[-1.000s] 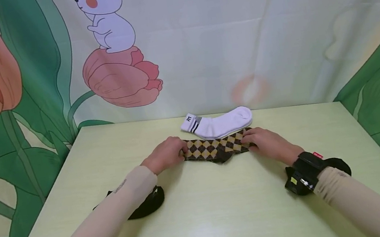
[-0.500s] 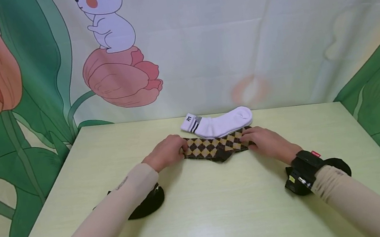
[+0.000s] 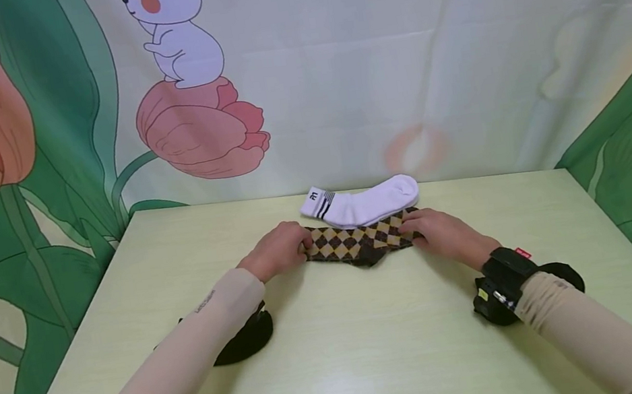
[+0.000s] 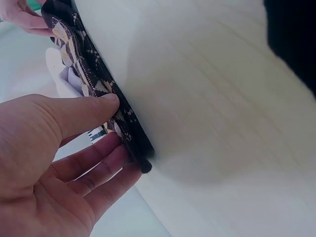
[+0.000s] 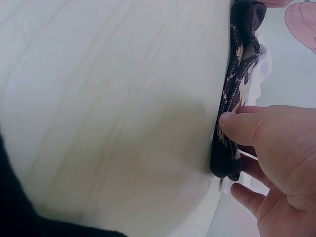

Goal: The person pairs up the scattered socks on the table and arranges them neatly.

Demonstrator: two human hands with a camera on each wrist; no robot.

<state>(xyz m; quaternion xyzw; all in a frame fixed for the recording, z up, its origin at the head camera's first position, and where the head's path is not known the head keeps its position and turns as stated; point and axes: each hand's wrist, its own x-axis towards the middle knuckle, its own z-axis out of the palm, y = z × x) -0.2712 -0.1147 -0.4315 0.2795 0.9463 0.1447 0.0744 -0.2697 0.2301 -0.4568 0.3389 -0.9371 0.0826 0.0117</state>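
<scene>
Diamond-patterned socks (image 3: 347, 242) are spread over the far half of the worktop (image 3: 370, 352), just in front of a white sock (image 3: 375, 202) with black stripes. Their left end is pinched by the left hand (image 3: 278, 250); their right end is gripped by the right hand (image 3: 446, 232). A black object (image 3: 246, 343) is partly hidden by the left sleeve (image 3: 192, 352).

Pale table (image 3: 345, 349) — white sock (image 3: 367, 204) near far edge, checked sock (image 3: 362, 240) beside it — two black items (image 3: 247, 341) nearer.
</scene>
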